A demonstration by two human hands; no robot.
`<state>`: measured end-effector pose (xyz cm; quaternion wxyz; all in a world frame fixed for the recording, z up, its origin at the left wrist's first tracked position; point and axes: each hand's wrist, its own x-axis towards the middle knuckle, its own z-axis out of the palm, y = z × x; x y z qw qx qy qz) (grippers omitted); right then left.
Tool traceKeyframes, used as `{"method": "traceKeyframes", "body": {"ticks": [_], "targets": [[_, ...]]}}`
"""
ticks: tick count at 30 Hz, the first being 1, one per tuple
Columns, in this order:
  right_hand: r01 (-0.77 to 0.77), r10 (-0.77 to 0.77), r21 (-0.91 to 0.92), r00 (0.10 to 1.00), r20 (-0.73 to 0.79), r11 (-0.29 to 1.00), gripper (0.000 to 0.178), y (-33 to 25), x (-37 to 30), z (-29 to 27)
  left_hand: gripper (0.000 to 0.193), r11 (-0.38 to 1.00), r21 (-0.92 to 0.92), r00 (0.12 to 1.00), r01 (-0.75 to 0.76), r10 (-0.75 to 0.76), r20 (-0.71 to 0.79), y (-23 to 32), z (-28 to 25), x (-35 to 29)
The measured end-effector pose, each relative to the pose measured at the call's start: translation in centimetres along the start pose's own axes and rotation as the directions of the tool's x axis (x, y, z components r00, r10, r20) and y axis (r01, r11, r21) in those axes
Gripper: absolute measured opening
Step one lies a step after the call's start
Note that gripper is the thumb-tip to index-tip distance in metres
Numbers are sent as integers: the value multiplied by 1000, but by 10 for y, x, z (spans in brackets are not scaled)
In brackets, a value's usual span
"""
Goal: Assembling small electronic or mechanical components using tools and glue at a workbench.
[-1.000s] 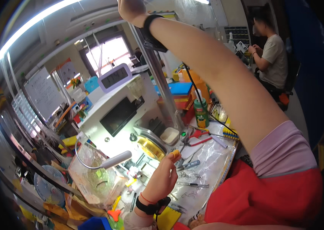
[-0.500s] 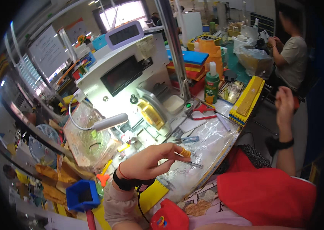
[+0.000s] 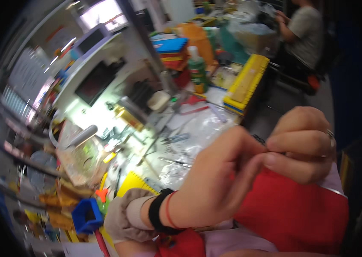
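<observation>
My left hand [image 3: 219,175], a black band on its wrist, is closed in a pinch. Its fingertips meet those of my right hand [image 3: 303,147], which is curled shut with a ring on one finger. Whatever lies between the fingertips is hidden or too small to make out. Both hands are raised over the red cloth [image 3: 292,210] of my clothing. Beyond my left hand, a thin metal tool like tweezers [image 3: 176,162] lies on the lit worktable [image 3: 209,124]. Farther back on it is a grey-blue handled tool [image 3: 176,138].
A white machine with a dark screen [image 3: 96,83] stands behind the table, a lamp [image 3: 83,136] before it. A green bottle [image 3: 197,73] and a yellow block-edged tray [image 3: 247,83] are at the far right. At left is a blue bin [image 3: 86,216]. Another person [image 3: 303,34] sits beyond.
My left hand has moved right and released the tweezers-like tool, which now lies on the table. My right hand has come down and in to meet it. The view has shifted and blurred.
</observation>
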<state>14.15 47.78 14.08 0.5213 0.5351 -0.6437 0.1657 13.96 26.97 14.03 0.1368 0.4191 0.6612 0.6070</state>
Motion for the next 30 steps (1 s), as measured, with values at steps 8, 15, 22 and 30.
{"method": "traceKeyframes", "body": {"ticks": [8,15,22,30], "targets": [[-243,244,-35,968,58,969,18,-4,-63,-29,9,906,-384,983,178,-146,111,-37,34,35],[-429,454,-155,865,211,890,18,-7,-110,-37,12,890,-315,943,330,-293,161,-91,43,68],[-838,810,-10,524,263,546,10,-1,-140,-35,8,858,497,989,-133,78,130,-130,46,95],[-554,655,-351,666,358,755,13,29,-191,-7,25,240,813,833,-530,330,445,-170,34,122]]}}
